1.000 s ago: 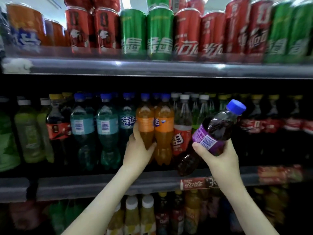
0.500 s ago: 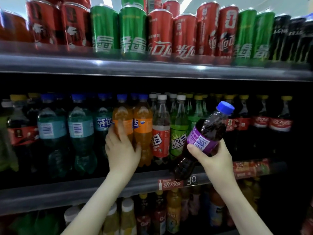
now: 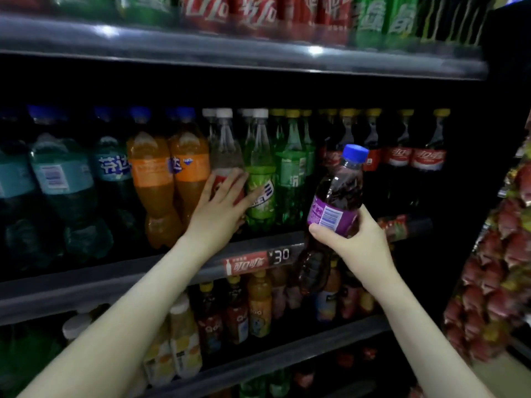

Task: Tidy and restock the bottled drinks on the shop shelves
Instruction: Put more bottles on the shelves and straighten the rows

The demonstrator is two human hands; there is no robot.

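My right hand (image 3: 356, 242) is wrapped round the middle of a dark purple plastic soda bottle with a blue cap and violet label (image 3: 337, 196), thumb laid across the front below the label. I hold it tilted, cap up and to the right, out in front of the middle shelf's grey front rail (image 3: 86, 282), clear of the row until I find it a slot. My left hand (image 3: 218, 211) grasps nothing. Its fingers lie straight and spread against a clear, white-capped bottle with a red label (image 3: 227, 150), fingertips reaching the lime-green bottle (image 3: 260, 173) beside it. I judge I'm pressing these to straighten the row or open a gap.
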